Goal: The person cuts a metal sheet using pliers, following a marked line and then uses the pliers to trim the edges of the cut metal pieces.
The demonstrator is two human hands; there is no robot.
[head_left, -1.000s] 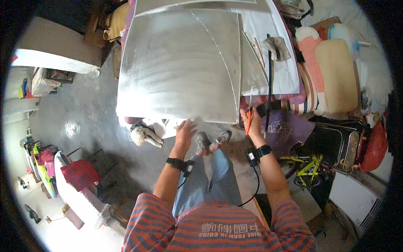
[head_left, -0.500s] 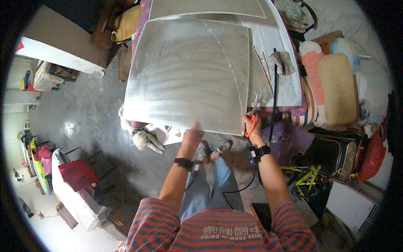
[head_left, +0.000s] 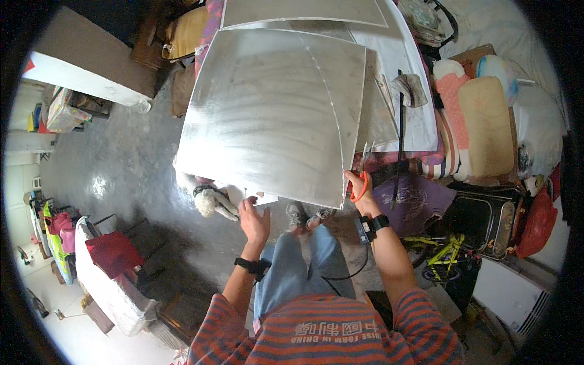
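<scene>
A large thin greyish translucent sheet (head_left: 267,115) lies over the table before me, its near right corner sticking out past the table edge toward me. A pale broken line curves down its right side to that corner. My right hand (head_left: 365,204) grips scissors (head_left: 359,188) with orange-red handles, just right of the corner; the blades point away from me and look parted. My left hand (head_left: 255,222) is off the sheet, just below its near edge, fingers spread and holding nothing. Another similar sheet (head_left: 304,12) lies at the far end.
A dark strip (head_left: 400,134) and a grey cloth (head_left: 409,91) lie at the table's right. A fluffy white dog (head_left: 213,204) is under the near left edge. Cushions (head_left: 486,121) are piled at right, above a purple cloth (head_left: 413,198) and a yellow-green bicycle (head_left: 444,258).
My left hand has let go of the sheet's near edge and moved left and toward me, opening. The sheet has turned, its near right corner shifting toward me and left. The scissors remain in my right hand.
</scene>
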